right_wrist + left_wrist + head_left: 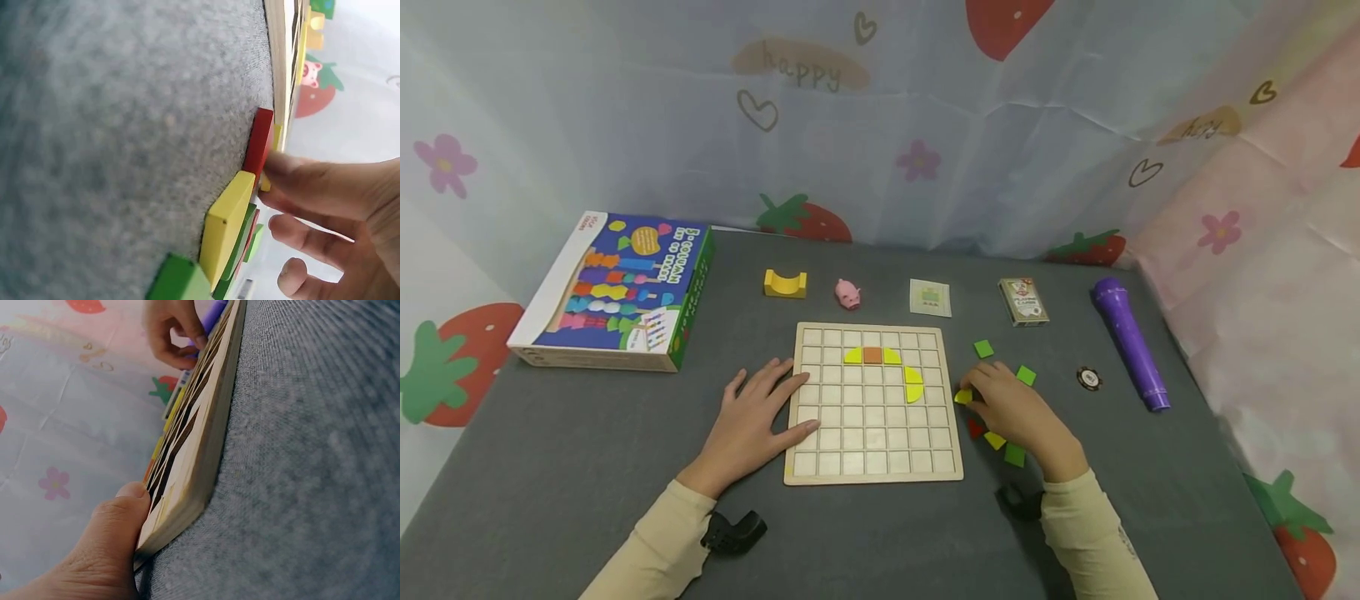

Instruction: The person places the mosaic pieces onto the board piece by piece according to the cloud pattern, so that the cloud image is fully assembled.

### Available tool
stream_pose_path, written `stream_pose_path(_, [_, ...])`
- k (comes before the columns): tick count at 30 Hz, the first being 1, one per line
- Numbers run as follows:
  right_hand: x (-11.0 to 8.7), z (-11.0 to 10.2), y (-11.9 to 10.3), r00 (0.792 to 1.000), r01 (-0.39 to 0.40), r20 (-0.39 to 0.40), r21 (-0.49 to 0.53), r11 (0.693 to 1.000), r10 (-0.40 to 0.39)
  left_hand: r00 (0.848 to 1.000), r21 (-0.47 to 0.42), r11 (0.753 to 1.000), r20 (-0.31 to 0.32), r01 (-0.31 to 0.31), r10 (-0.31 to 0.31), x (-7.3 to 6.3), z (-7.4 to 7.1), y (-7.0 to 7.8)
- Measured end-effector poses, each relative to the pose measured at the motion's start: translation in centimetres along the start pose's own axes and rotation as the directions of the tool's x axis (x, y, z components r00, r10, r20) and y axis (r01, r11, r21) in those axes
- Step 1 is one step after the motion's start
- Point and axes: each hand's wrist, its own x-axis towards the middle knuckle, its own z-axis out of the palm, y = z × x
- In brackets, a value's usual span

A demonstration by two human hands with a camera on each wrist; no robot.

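Beside the board [876,438], the right grip [1012,407] pinches a yellow piece [962,397], the left grip [747,427] spread.

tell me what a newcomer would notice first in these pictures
A newcomer's eye would probably fall on the pale gridded board in the middle of the grey table, with yellow pieces and an orange square in its upper half. The big colourful box on the left and the purple stick on the right likely come next. The right hand pinches another yellow piece beside the board.
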Motion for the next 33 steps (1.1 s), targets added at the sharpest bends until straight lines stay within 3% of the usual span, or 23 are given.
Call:
stream_pose_path(6, [0.7, -0.5, -0.6, 0.999, -0.044, 0.017, 0.015, 0.999, 0.043, 1.000, 0.008, 1.000, 0.006, 0.007, -0.007, 0.1, -0.1, -0.2])
stream_pose_path(17, [3.8, -1.3, -4.2, 0.997, 0.075, 0.019, 0.062, 0.995, -0.076, 1.000, 0.004, 1.000, 0.008, 0.008, -0.008, -0.1, 0.1, -0.3])
stream_pose_path(24, [6.4, -1.0, -6.9, 0.981, 0.193, 0.002, 0.105, 0.976, -0.194, 0.999, 0.089, 0.996, 0.040, 0.024, -0.028, -0.2, 0.2, 0.0])
stream_pose_path(33, [9.9, -0.3, -10.2, 0.975, 0.202, 0.082, 0.051, 0.978, -0.205, 0.999, 0.115, 0.993, 0.028, 0.026, -0.029, -0.2, 0.2, 0.0])
